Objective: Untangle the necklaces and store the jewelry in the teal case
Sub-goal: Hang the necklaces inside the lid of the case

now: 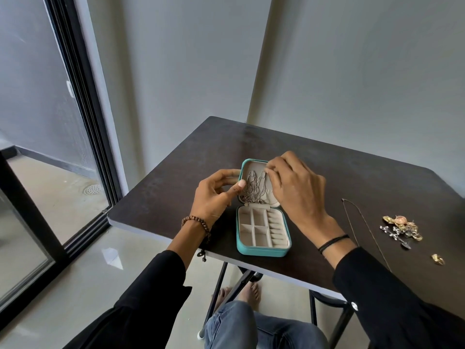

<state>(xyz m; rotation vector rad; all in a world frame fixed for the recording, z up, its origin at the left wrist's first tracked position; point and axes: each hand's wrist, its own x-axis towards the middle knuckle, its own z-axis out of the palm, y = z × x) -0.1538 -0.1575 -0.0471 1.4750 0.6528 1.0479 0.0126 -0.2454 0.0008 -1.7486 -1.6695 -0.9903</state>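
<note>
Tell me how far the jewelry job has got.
Done: teal case open, silver chains lying in its lid. In hand: the right hand pinches those chains while the left hand grips the lid. Left: the compartments look empty; a thin necklace, a mixed jewelry pile and a gold piece wait on the table.

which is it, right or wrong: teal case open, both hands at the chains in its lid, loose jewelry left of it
Wrong once: in the head view the loose jewelry lies right of the teal case. The rest holds: case open, left hand and right hand at the chains in its lid.
</note>
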